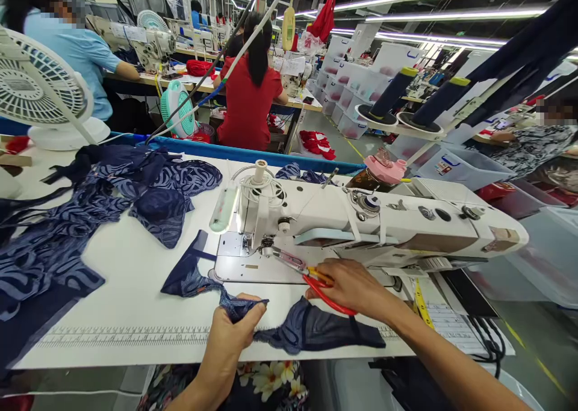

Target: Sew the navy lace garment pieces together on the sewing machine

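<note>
My left hand [235, 330] is closed on a navy lace bra piece [194, 281], pinching its fabric between thumb and fingers. One part of the piece lies flat up and left of the hand, with a narrow strap reaching the machine bed. Another navy cup part [316, 327] lies to the right of my left hand, below the scissors. My right hand [350, 284] grips scissors [323, 293] with red and orange-yellow handles, their blades pointing up and left beside the needle area. The sewing machine [383, 218] stands just beyond both hands, over a metal bed plate [239, 269].
Navy bra pieces [90, 212] are heaped on the left of the white table. A printed ruler [130, 336] runs along its front edge; a yellow tape measure [422, 305] lies right. Fans [43, 83], thread cones [392, 92], plastic bins [469, 164] and seated co-workers [248, 92] are beyond.
</note>
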Tool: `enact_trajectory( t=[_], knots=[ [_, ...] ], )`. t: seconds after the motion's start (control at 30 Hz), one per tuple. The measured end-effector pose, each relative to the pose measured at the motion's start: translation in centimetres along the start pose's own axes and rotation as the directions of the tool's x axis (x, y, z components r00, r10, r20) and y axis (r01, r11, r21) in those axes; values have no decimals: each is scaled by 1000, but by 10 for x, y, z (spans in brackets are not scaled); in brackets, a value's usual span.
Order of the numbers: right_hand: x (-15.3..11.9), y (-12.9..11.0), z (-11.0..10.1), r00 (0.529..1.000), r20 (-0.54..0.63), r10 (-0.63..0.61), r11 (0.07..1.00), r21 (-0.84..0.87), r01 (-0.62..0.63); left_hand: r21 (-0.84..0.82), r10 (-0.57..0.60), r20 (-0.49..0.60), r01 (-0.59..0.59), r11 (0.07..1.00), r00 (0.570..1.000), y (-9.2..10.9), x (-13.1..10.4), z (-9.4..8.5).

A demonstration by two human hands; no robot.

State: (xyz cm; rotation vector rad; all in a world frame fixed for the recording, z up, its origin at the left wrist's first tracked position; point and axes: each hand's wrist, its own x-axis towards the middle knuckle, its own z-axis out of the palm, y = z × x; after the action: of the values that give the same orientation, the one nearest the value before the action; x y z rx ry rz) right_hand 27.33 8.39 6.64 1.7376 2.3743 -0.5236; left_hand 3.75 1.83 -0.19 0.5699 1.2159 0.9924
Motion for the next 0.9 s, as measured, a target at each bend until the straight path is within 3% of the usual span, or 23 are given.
enact_trajectory(
  t=[0.1, 0.2, 0.27, 0.33, 0.4, 0.47, 0.5, 0.57, 0.73, 0.8, 0.9],
  knots=[
    [13, 16, 8, 984, -80, 157, 982, -94, -165, -154, -24, 16, 26, 988, 1000, 2, 1, -2],
    [22, 29, 15, 972, -147, 185, 976, -87, -199, -363, -97, 30, 101, 926, 995, 4, 1, -6],
    [21, 26, 21, 954, -212, 213, 968, -83, -235, -451, -134, 33, 134, 882, 990, 4, 1, -7],
    [13, 8, 33, 926, -304, 223, 962, -82, -259, -504, -149, 21, 139, 852, 989, 3, 1, -6],
    [0, -21, 52, 904, -407, 134, 986, -37, -162, -551, -121, 22, 113, 827, 992, 1, 2, -2],
    [-12, -51, 75, 828, -542, -145, 956, 138, 258, -587, -77, 65, 100, 803, 995, 2, 2, 1],
    [-16, -62, 86, 811, -532, -241, 902, 185, 390, -599, -56, 83, 95, 795, 995, 3, 3, 1],
    [-20, -69, 102, 805, -496, -325, 854, 212, 476, -598, -34, 67, 67, 799, 997, 9, 5, -3],
    [-15, -27, 103, 881, -346, -323, 876, 242, 416, -516, -5, -186, -94, 851, 982, 27, 15, -43],
    [-14, -12, 99, 881, -345, -324, 873, 249, 419, -451, 43, -267, -165, 877, 963, 26, 15, -71],
    [-12, -11, 97, 844, -406, -350, 853, 233, 466, -264, 174, -360, -279, 923, 917, 15, 2, -117]
  ],
)
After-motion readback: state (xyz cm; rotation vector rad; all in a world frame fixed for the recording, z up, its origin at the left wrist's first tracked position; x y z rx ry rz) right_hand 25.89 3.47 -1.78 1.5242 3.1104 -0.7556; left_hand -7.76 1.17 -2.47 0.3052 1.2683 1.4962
